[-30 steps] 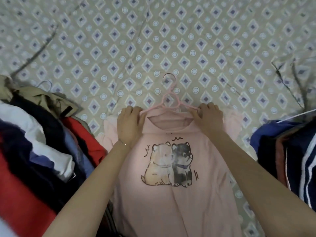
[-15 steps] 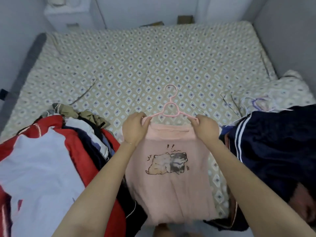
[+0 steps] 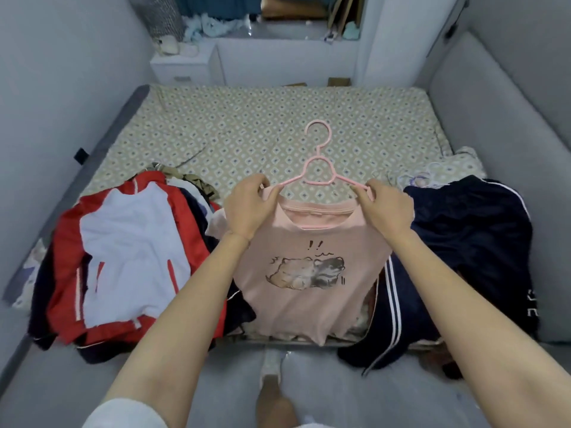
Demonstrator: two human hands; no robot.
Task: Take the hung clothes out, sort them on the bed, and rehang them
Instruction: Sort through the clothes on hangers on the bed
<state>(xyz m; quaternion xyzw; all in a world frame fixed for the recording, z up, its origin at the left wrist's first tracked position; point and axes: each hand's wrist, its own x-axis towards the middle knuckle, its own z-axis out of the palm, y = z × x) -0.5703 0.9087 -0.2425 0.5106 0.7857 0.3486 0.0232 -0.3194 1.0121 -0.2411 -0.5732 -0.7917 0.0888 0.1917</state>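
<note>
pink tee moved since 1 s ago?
Yes. Pink T-shirt lay flat on the bed sheet; now left hand and right hand hold it by the hanger, lifted up off the sheet.

Pink shirt (image 3: 309, 291), pink hanger (image 3: 319, 168), beige diamond-patterned bedsheet (image 3: 247, 118), red-white jacket (image 3: 129, 257).

In the centre of the frame, the left hand (image 3: 247, 208) and the right hand (image 3: 387, 208) are each pinching a shoulder of a pink T-shirt (image 3: 309, 298) that is hanging on a pink hanger (image 3: 319, 182), holding it up over the near edge of the bed (image 3: 247, 118). A clothes pile topped by a red and white jacket (image 3: 129, 257) is lying at the left of the frame, and a navy garment (image 3: 469, 242) with white stripes is lying at the right.
</note>
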